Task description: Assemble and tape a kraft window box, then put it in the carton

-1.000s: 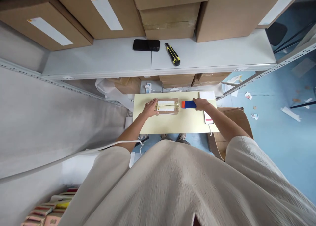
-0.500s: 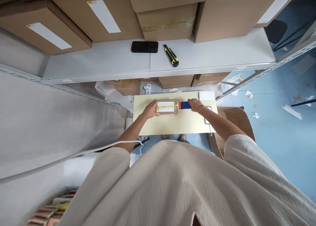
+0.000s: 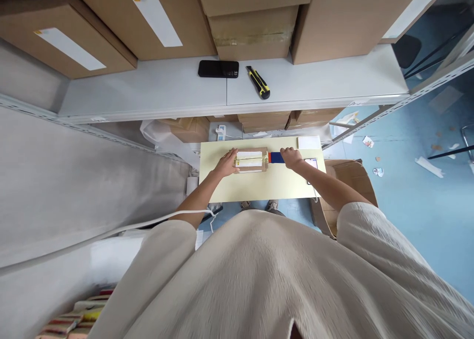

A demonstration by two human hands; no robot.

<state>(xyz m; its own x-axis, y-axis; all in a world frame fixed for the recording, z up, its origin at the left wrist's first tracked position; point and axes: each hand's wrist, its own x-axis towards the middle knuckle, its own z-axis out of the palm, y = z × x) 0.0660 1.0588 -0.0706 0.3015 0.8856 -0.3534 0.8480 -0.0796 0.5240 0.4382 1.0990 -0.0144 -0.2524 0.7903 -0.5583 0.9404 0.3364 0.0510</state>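
A small brown cardboard box (image 3: 261,166) lies on the pale yellow table, with white labels and a strip of shiny tape along its top. My left hand (image 3: 226,163) grips the box's left end, thumb on the near side and fingers on the far side. At the opposite end, my right hand (image 3: 291,158) is closed around a blue tool with an orange edge, which looks like a tape dispenser (image 3: 276,157). Its orange edge is against or very close to the taped right end of the box; contact is too small to tell.
Beyond the table (image 3: 255,188) a grey shelf (image 3: 155,89) carries large cartons (image 3: 255,37), a black phone (image 3: 218,68) and a yellow-black utility knife (image 3: 258,82). Another phone (image 3: 311,163) lies near my right forearm. An open carton (image 3: 346,181) stands right of the table; a white cable (image 3: 140,224) crosses at left.
The view has shifted slightly. Both hands keep nearly the same places on the box and the tape dispenser, with the right hand a touch farther left.
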